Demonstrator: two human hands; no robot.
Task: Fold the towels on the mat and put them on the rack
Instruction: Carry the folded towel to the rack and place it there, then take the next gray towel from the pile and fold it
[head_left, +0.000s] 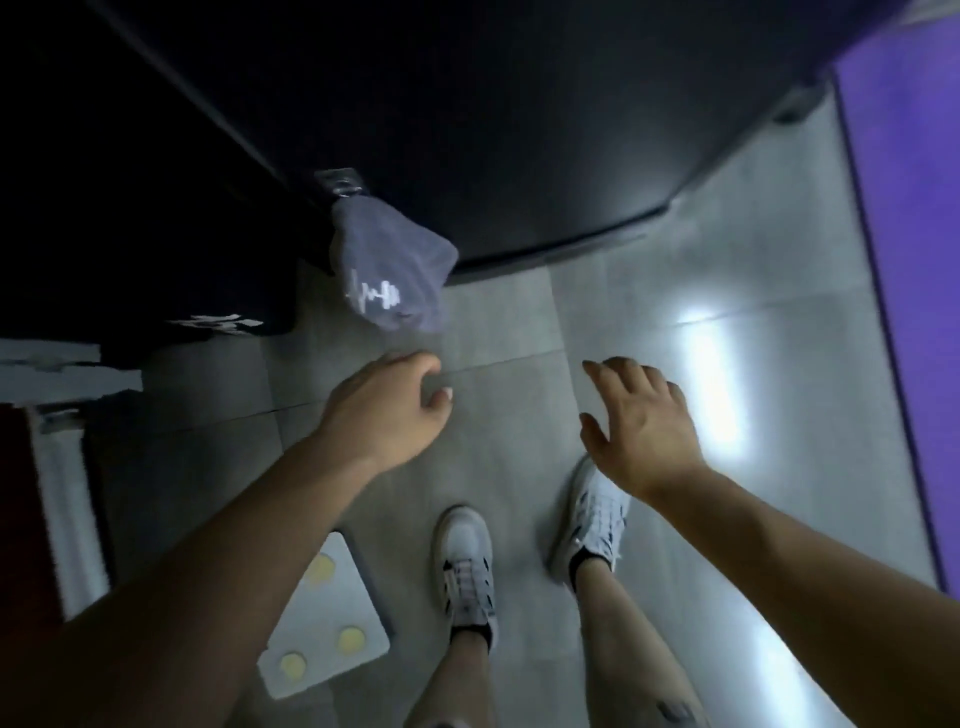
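Left hand: loosely curled, holding nothing, above the tiled floor.
Right hand: fingers spread wide, holding nothing.
Mat: purple, on the floor along the right edge.
Grey cloth: hangs off the dark cabinet, just beyond the left hand.

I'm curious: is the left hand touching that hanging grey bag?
Apart. The head view shows bare floor between the left hand and the grey bag.
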